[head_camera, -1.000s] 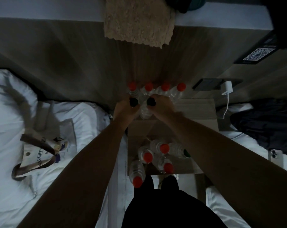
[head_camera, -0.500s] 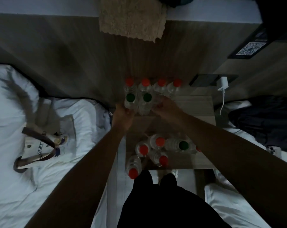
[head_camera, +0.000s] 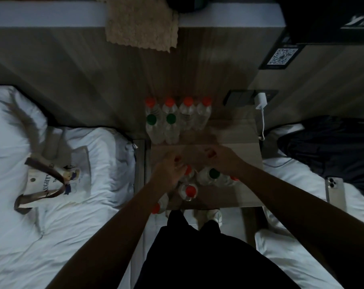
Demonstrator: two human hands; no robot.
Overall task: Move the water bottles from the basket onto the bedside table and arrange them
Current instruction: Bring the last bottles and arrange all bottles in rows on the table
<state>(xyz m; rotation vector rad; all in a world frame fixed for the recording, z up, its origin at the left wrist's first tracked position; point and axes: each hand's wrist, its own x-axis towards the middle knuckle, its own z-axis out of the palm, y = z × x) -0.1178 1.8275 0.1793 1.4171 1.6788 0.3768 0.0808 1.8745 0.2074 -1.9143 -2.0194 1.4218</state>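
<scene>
Orange-capped bottles are ranged at the bedside table's twelve o'clock edge, two green-capped bottles before them. Both hands, left hand and right hand, have been withdrawn to the loose cluster at six o'clock; their grip cannot be told. A tote bag is seen at nine o'clock.

A: Back row of bottles: clear bodies, four orange-red caps. In front, two green caps.

B: Surface: pale wood grain. Wall panel behind is greyer wood grain.

A: Bed linen: white. Tote bag: cream, brown straps, dark print.

B: Knitted cloth: beige. Charger: white. Trousers: black.
</scene>
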